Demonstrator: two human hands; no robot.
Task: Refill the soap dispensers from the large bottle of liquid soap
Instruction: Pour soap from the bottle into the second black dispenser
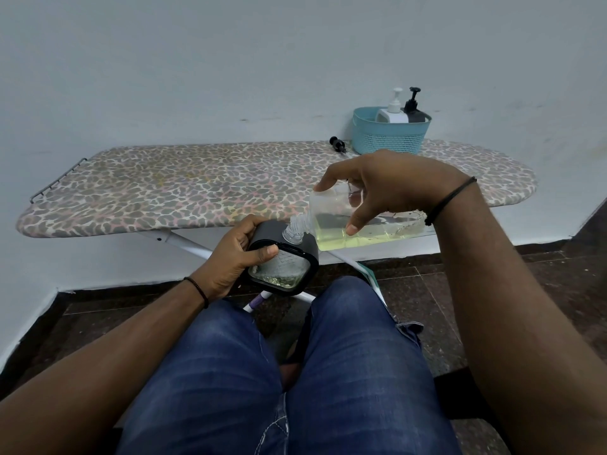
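My left hand (230, 257) grips the black soap dispenser (282, 257), tilted above my knees, thumb on its rim. My right hand (377, 188) grasps the large clear bottle (364, 221) of yellow-green liquid soap, laid nearly horizontal, its threaded neck (295, 226) touching the dispenser's clear neck. I should raise the bottle's base gradually, keeping both openings aligned and the dispenser steady, to avoid spilling.
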